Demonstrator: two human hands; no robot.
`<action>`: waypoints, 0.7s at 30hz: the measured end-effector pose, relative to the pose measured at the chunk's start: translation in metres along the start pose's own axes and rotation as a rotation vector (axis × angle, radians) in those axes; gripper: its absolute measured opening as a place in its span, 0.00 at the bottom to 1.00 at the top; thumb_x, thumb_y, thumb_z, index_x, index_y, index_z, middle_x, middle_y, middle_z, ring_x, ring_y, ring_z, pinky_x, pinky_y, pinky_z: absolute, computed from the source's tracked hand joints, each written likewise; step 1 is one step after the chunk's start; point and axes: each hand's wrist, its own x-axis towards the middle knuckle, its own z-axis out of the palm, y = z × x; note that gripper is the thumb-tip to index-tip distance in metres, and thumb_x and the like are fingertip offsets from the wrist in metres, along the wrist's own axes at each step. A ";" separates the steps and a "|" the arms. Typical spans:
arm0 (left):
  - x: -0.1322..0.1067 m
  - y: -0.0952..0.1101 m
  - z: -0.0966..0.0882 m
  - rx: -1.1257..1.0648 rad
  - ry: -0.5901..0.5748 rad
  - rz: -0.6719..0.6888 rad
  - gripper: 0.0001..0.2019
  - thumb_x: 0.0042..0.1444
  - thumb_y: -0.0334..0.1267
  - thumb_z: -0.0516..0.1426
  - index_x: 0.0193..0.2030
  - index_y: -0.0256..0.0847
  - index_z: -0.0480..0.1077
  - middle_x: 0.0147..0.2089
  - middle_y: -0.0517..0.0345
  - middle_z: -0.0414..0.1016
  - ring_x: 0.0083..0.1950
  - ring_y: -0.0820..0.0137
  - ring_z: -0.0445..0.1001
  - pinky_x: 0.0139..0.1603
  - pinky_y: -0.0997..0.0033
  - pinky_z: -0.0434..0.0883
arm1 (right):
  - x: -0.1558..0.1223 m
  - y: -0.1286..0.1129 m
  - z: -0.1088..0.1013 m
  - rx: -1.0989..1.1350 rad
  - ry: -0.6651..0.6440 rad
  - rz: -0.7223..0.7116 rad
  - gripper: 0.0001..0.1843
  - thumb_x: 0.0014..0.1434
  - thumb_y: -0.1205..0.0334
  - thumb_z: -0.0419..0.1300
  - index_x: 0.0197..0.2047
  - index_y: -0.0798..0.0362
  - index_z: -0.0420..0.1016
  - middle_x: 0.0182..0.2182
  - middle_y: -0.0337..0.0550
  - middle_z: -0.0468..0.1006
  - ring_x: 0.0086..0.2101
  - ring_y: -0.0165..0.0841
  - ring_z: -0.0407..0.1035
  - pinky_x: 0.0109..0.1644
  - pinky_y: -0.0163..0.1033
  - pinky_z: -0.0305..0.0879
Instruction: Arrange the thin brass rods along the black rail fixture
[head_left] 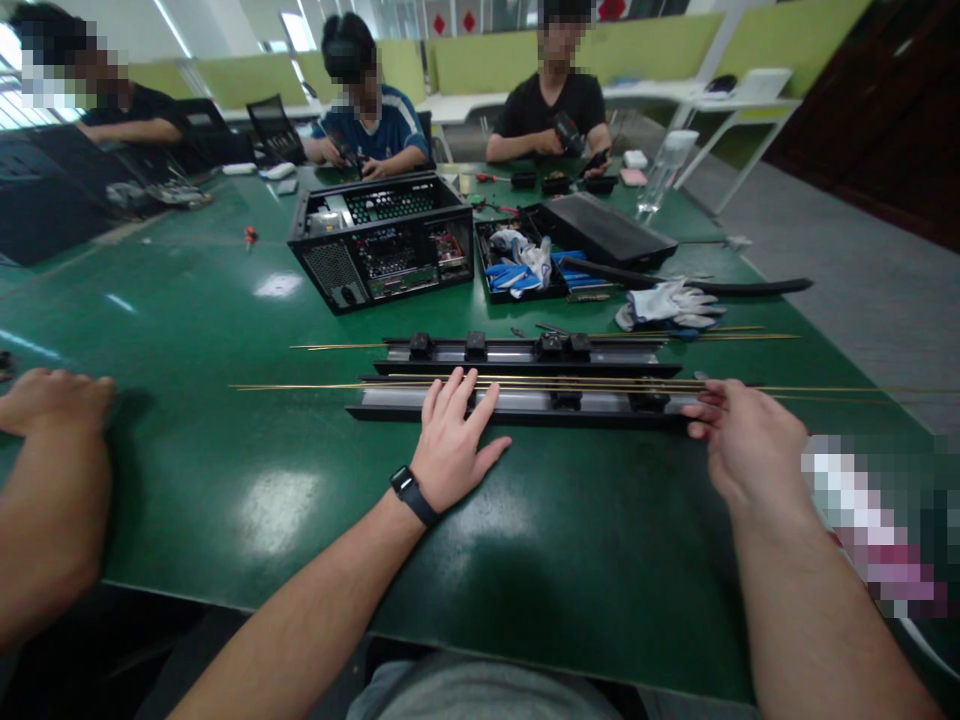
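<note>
The thin rods [540, 384] lie lengthwise along the near rail [517, 414], their long axis running left to right and passing both its ends. The left hand [452, 440], fingers spread and gripping nothing, reaches over them at the rail's left half. The right hand [750, 440], half curled, meets them at its right end; whether it pinches them, I cannot tell.
</note>
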 end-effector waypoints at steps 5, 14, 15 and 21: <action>0.000 0.001 0.000 0.001 0.001 -0.005 0.37 0.75 0.43 0.72 0.87 0.46 0.72 0.90 0.32 0.70 0.93 0.36 0.65 0.93 0.23 0.60 | -0.004 0.003 -0.001 -0.034 -0.161 0.021 0.18 0.68 0.49 0.79 0.38 0.55 0.82 0.34 0.46 0.82 0.25 0.31 0.77 0.19 0.28 0.61; -0.001 0.000 0.001 -0.002 0.007 0.011 0.38 0.75 0.43 0.72 0.87 0.45 0.71 0.90 0.30 0.69 0.93 0.35 0.66 0.92 0.23 0.61 | -0.002 0.003 0.000 -0.025 -0.057 -0.011 0.11 0.66 0.57 0.75 0.37 0.53 0.83 0.35 0.44 0.83 0.26 0.30 0.77 0.19 0.28 0.62; -0.001 -0.001 0.001 -0.003 0.004 0.008 0.38 0.75 0.43 0.72 0.88 0.45 0.71 0.90 0.30 0.69 0.93 0.35 0.65 0.92 0.22 0.61 | -0.003 0.003 0.000 -0.026 -0.082 -0.014 0.11 0.65 0.55 0.75 0.37 0.53 0.83 0.35 0.44 0.84 0.26 0.30 0.77 0.19 0.28 0.62; -0.001 0.000 0.000 -0.012 -0.001 0.001 0.38 0.75 0.43 0.72 0.88 0.46 0.71 0.90 0.31 0.69 0.93 0.35 0.64 0.93 0.22 0.59 | -0.003 0.004 0.002 -0.036 -0.059 -0.025 0.12 0.66 0.54 0.74 0.36 0.53 0.82 0.32 0.43 0.81 0.26 0.29 0.76 0.20 0.27 0.62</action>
